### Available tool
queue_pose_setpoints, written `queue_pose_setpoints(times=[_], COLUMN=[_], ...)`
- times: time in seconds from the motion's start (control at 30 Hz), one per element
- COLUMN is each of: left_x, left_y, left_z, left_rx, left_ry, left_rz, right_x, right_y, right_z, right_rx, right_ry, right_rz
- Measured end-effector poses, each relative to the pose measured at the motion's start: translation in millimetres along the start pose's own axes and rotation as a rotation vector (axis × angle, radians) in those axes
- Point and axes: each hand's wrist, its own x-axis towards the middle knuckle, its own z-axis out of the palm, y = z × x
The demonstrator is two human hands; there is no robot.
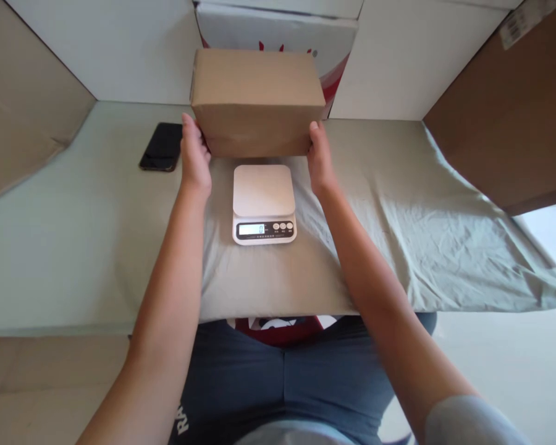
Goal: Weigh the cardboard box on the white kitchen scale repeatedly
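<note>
A plain brown cardboard box [259, 127] is gripped from both sides, just behind the scale. My left hand [195, 154] presses on its left end, thumb up along the near edge. At the right end, my right hand [320, 157] holds it the same way. The box's underside is hidden, so whether it touches the cloth I cannot tell. In front of it sits a white digital kitchen scale [264, 191] with a bare platform. Its lit display [251, 229] reads 0, beside three round buttons.
A black smartphone [163, 146] lies left of the box on the pale green cloth [97, 247]. White cartons [389, 55] stand along the back. Large brown cardboard boxes flank the table at left [23, 93] and right [509, 117]. The cloth is wrinkled at right.
</note>
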Motion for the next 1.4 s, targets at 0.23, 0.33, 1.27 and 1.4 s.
queue_pose_setpoints(times=[0.23, 0.33, 1.27, 1.4], left_x=[-117.7, -145.3, -172.0, -172.6], left_y=[42.0, 42.9, 22.8, 24.6], left_z=[8.0, 21.0, 22.8, 25.2], left_rx=[-0.034, -0.018, -0.047, -0.031], left_ry=[-0.026, 0.064, 0.183, 0.184], left_rz=[0.132, 0.168, 0.183, 0.172], right_x=[-119.5, -147.6, -169.3, -167.5], right_y=[-88.5, -84.3, -75.7, -72.2], right_z=[28.3, 33.4, 39.2, 37.8], right_rx=[-0.104, -0.094, -0.066, -0.081], right_ry=[0.107, 0.129, 0.129, 0.126], right_rz=[-0.027, -0.017, 0.03, 0.041])
